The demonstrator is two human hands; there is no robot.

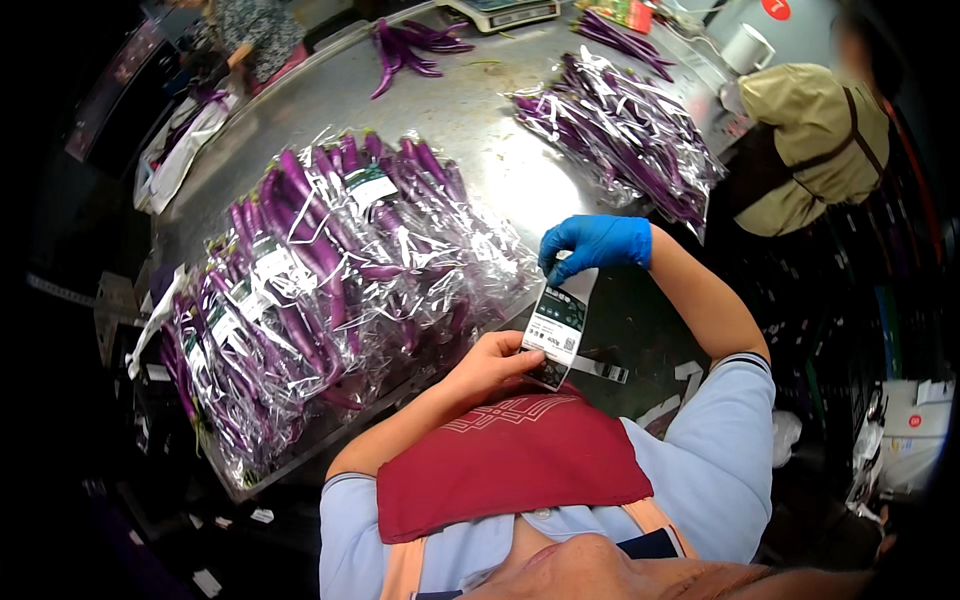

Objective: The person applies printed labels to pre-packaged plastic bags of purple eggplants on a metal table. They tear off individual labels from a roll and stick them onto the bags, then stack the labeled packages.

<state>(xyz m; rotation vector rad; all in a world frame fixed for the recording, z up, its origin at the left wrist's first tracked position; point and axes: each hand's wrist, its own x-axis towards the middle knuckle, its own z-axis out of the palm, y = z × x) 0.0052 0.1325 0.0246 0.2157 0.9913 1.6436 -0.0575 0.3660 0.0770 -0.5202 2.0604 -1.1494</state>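
Observation:
My bare left hand (499, 360) pinches the lower end of a printed adhesive label (553, 326) between thumb and fingers. At the label's upper end is my right hand (592, 244), in a blue glove, its fingertips closed on the pale strip there. Clear plastic bags of long purple eggplants (322, 262) lie in a row on the metal table (262, 139), left of my hands; some bear labels. Beyond my right hand, another pile of bagged eggplants (622, 135) rests on the table.
Loose eggplants (409, 49) lie near the far edge by a weighing scale (499, 13). More eggplants (622, 41) and a white mug (748, 49) are at the far right. A co-worker in a beige top (817, 142) is on the right; another person (255, 37) is at the far left.

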